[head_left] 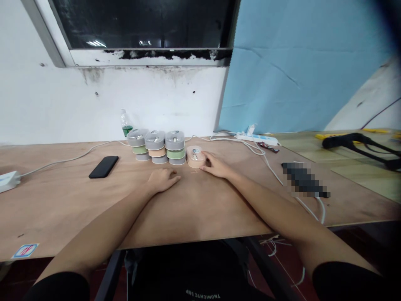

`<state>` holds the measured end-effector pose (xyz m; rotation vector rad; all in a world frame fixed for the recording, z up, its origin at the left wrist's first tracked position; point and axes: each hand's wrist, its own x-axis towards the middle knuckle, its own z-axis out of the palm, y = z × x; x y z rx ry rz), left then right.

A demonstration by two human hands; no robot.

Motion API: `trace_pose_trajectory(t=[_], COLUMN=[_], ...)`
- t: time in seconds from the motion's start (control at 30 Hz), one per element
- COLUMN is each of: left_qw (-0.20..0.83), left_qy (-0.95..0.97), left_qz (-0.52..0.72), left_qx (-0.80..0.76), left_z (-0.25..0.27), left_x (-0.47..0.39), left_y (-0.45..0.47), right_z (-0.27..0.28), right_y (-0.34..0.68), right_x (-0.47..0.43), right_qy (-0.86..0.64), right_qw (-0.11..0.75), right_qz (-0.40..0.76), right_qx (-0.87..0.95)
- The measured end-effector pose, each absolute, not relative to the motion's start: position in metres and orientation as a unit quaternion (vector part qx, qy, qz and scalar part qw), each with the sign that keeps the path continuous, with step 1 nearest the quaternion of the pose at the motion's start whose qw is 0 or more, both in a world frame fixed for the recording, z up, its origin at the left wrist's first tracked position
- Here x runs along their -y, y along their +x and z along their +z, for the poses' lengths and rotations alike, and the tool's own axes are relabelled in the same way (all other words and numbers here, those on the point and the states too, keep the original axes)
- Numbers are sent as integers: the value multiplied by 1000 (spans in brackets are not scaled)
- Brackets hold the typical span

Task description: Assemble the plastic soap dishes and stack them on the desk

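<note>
A single peach oval box with a clear lid sits on the table, a small white item showing under the lid. My right hand has thumb and index finger closed round its right end. Flat on the wood, my left hand lies with thumb and fingers apart and holds nothing. Just behind it, similar lidded boxes are piled in three stacks: a left stack, a middle stack and a right stack, mixing grey, green and peach. The lone box stands beside the right stack.
A black phone lies to the left, with a white adapter at the table's edge. Behind the stacks stands a plastic bottle. A power strip and a white cable run on the right, near a pixelated dark object.
</note>
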<state>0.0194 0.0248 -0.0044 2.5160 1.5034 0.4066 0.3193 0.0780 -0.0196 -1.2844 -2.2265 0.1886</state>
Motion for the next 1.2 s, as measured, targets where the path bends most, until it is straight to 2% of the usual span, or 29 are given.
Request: trace_pose_trajectory(t=[0.33,0.6,0.73,0.93,1.03,1.2], left_qw=[87,96,97,100,102,97], left_qy=[851,852,853,854,853,853], left_qz=[129,138,133,136,135,134], left_qx=[-501,-496,-495,-492,-493,-495], left_z=[-2,-1,1,1,1,-1], left_x=[-24,-22,-21,-21,-21,-22], left_y=[20,20,20,20,20,20], right_z=[-18,-26,-26,-18,-16,-20], right_y=[319,324,323,330,344,373], right_x=[-79,-88,-89,-94,-102,-114], right_qy=[-495,-490,-506,-580,-608,-684], right_qw=[300,352,378,485,530,508], right_qz=[101,167,155,87,95,149], right_qx=[809,780,760,649,583,502])
